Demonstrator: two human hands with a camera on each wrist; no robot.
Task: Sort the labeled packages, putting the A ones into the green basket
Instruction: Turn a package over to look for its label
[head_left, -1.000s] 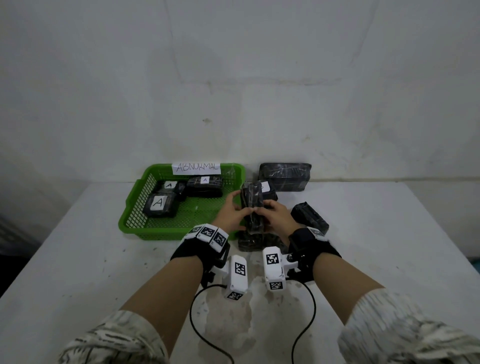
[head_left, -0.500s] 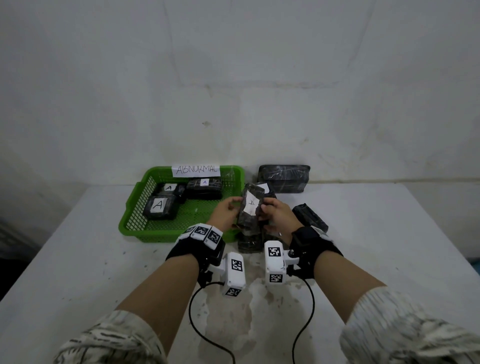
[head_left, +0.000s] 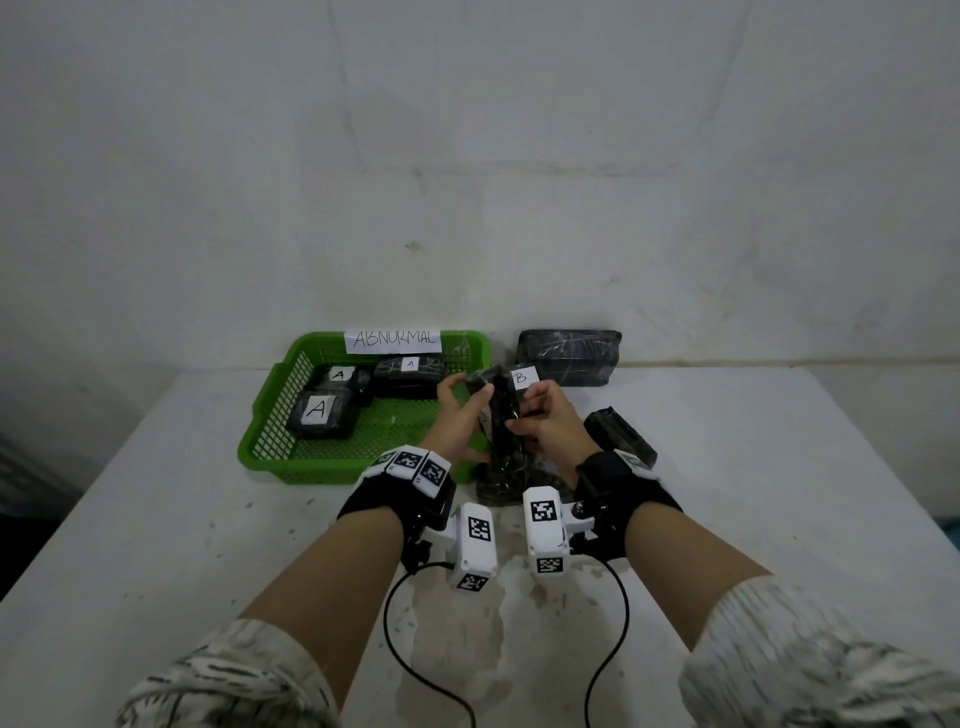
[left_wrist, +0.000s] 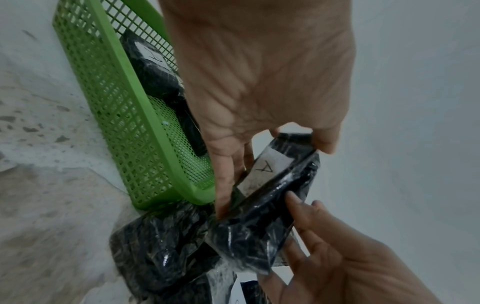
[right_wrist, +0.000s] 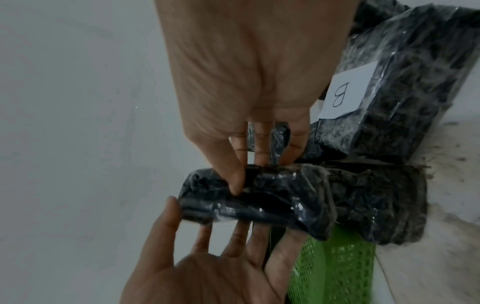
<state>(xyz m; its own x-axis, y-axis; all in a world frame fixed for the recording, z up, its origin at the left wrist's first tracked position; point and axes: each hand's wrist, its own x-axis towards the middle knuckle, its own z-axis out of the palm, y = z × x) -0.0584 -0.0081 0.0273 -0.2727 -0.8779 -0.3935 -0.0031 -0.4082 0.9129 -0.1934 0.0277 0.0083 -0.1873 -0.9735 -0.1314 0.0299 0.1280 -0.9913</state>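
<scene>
Both hands hold one black wrapped package (head_left: 500, 415) upright, just right of the green basket (head_left: 270, 452). Its white label, marked A (left_wrist: 267, 169), shows in the left wrist view. My left hand (head_left: 462, 415) grips it with the thumb along one side and the fingers curled over the top end. My right hand (head_left: 535, 415) pinches its other edge (right_wrist: 259, 199) between thumb and fingers. Three packages marked A (head_left: 319, 413) lie in the basket, which has an ABNORMAL sign on its far rim.
A package marked B (head_left: 522, 376) stands right behind the held one. Another black package (head_left: 501, 483) lies on the table under the hands, one (head_left: 621, 436) lies to the right, and a large one (head_left: 569, 356) rests against the wall. White table (head_left: 779, 493), wall close behind.
The held package has been turned between the hands: half a second ago its white label faced the head camera, now it stands edge-on. Hands stay in about the same spot.
</scene>
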